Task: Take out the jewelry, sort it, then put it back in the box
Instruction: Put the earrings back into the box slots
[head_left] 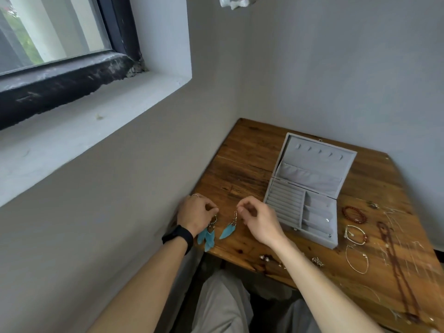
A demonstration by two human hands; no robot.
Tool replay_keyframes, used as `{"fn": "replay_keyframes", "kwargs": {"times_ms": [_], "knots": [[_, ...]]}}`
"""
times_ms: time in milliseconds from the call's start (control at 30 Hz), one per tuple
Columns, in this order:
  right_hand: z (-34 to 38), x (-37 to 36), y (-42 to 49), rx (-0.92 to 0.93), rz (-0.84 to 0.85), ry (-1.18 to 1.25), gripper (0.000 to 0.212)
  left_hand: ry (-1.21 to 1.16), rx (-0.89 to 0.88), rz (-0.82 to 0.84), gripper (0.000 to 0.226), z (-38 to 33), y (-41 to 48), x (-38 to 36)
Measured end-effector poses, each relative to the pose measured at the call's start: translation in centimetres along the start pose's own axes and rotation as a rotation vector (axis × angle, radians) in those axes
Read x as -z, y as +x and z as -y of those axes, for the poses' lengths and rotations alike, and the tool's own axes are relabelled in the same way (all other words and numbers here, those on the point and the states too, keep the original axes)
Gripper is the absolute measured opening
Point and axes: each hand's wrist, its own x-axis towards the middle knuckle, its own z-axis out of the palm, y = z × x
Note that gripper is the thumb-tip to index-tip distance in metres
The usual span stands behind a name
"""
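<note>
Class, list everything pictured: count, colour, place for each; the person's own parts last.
Brown wooden table: one, brown, wall corner.
Grey velvet jewelry box: one, grey, open on the table.
Blue feather earrings: two, blue, one hanging from each hand.
Dark red bead bracelet: one, dark red, right of the box.
Pale thin bracelet with red beads: one, pale, just nearer.
Gold wire bangle: one, gold, nearer again.
Long dark red bead necklace: one, dark red, table's right side.
Small silvery metal pieces: several, silvery, front edge.
Black window frame: one, black, upper left.
Black wristband: one, black, left wrist.
Left hand: pinches one earring.
Right hand: pinches the other.
</note>
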Motion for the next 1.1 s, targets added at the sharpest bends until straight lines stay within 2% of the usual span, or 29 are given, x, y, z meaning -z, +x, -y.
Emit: {"fn": "replay_keyframes", "kwargs": {"times_ms": [167, 333, 467, 800, 933, 1100], "knots": [[-0.1, 0.1, -0.4, -0.016, -0.043, 0.024, 0.009, -0.245, 0.091, 0.086, 0.009, -0.7, -0.4, 0.6], [0.0, 0.2, -0.4, -0.015, -0.097, 0.04, 0.011, -0.461, 0.094, 0.101, 0.006, -2.0, -0.8, 0.8], [0.2, 0.5, -0.6, -0.026, -0.109, 0.056, 0.013, -0.545, 0.042, 0.123, 0.005, -3.5, -1.2, 1.2], [0.9, 3.2, -1.3, 0.034, -0.195, 0.171, 0.02, -0.532, -0.098, 0.209, 0.019, -6.6, -1.5, 2.1], [1.4, 5.0, -2.0, 0.07, -0.206, 0.094, 0.015, -0.557, -0.168, 0.213, 0.02, -8.3, -1.4, 3.3], [1.8, 7.5, -3.2, 0.172, -0.266, -0.085, 0.015, -0.419, -0.328, 0.238, 0.018, -10.8, -1.5, 4.7]]}}
